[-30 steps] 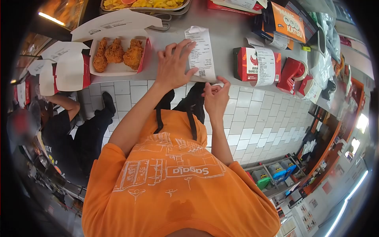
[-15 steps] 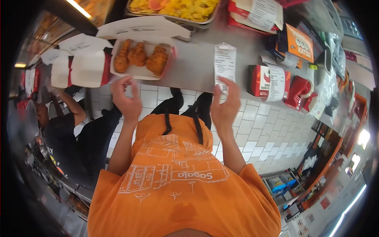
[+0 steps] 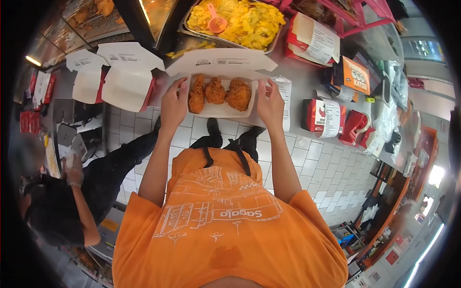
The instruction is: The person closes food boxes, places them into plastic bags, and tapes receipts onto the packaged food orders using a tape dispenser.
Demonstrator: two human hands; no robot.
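Note:
An open white takeaway box (image 3: 223,58) lies at the counter's front edge with its lid flap raised at the back. Inside sit three pieces of fried chicken: a slim drumstick (image 3: 197,96), a middle piece (image 3: 215,91) and a rounder one (image 3: 239,95). My left hand (image 3: 174,104) grips the box's left side, fingers curled against the wall. On the right side, my right hand (image 3: 271,103) holds the opposite wall. A printed receipt (image 3: 285,98) lies just behind my right hand, partly covered by it.
Two open boxes (image 3: 126,84) stand to the left. Behind is a tray of yellow chips (image 3: 240,24) with a pink scoop (image 3: 217,24). Closed boxes with receipts (image 3: 314,41) and a red tape dispenser (image 3: 354,122) are at right. A gloved co-worker (image 3: 62,206) stands left.
Both hands have closed on the sides of the chicken box. The box now sits further right, between my hands and beside the receipt. The co-worker has shifted position.

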